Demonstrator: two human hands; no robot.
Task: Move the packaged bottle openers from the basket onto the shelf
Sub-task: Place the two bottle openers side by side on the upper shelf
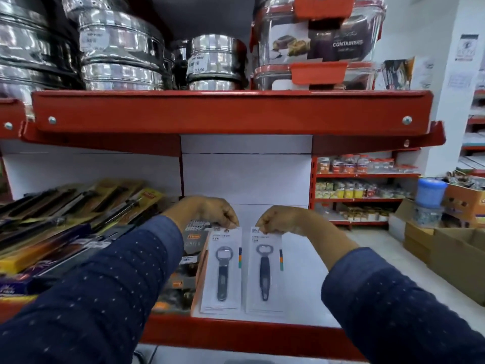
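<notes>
Now both packaged openers lie flat on the white shelf (301, 271), side by side, long axes running near to far, opener heads pointing away from me. My left hand (210, 210) pinches the far top edge of the left pack (222, 271); my right hand (278, 219) pinches the top of the right pack (265, 271). Both wrists are bent downward, knuckles up, forearms reaching in from the near side.
</notes>
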